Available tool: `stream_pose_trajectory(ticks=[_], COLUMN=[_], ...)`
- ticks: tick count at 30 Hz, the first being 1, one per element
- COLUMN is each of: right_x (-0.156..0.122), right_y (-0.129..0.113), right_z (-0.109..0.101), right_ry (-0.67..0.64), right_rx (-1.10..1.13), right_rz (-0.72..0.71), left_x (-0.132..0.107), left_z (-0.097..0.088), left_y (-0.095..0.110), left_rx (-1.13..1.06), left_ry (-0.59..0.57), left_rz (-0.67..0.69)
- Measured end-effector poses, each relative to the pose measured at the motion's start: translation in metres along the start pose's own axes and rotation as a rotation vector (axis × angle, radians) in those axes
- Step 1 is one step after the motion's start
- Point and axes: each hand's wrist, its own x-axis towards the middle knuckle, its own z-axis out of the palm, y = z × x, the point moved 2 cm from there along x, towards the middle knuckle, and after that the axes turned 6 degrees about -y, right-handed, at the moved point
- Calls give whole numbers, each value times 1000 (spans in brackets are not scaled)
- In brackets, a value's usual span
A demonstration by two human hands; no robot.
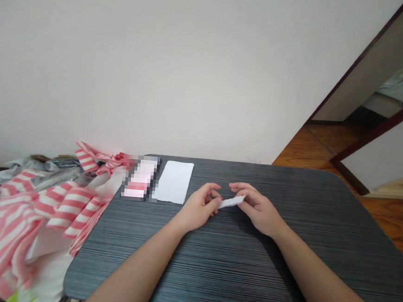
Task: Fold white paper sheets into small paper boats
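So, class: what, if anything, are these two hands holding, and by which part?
A folded white paper strip, held by its ends: the left hand pinches the left end and the right hand pinches the right end.

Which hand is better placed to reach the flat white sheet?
Left, probably. The left hand sits nearest the flat white sheet; the right hand is farther, and both pinch the folded strip.

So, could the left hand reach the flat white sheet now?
Probably yes: the white sheet lies just beyond the left hand, bare table between, though it pinches a paper strip.
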Motion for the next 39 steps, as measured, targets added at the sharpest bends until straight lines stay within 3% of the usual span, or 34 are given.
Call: stream_pose_trajectory(ticks=[5, 11, 17, 24, 28, 34, 39], right_x=[-1, -2, -1, -3, -3, -3, -3], right_y=[2, 1, -1, 6, 9, 6, 7], right_z=[2, 5, 4, 8, 7, 5, 6], right_ry=[17, -43, -76, -10, -3, -38, -55], right_rx=[50, 142, -85, 219, 134, 78, 44], right_rz=[114, 178, 113, 211, 259, 271, 289], left_x=[-3, -3, -4, -1, 1, 0, -2], left_z=[0, -3, -3, -3, -6, -3, -3], left_y=[9, 14, 10, 1, 0, 4, 1], left_rx=[124, -48, -86, -37, -79, -64, 17], left_ry=[-23, -101, -136, -44, 11, -41, 0], left_rz=[3, 17, 4, -47, -73, -115, -94])
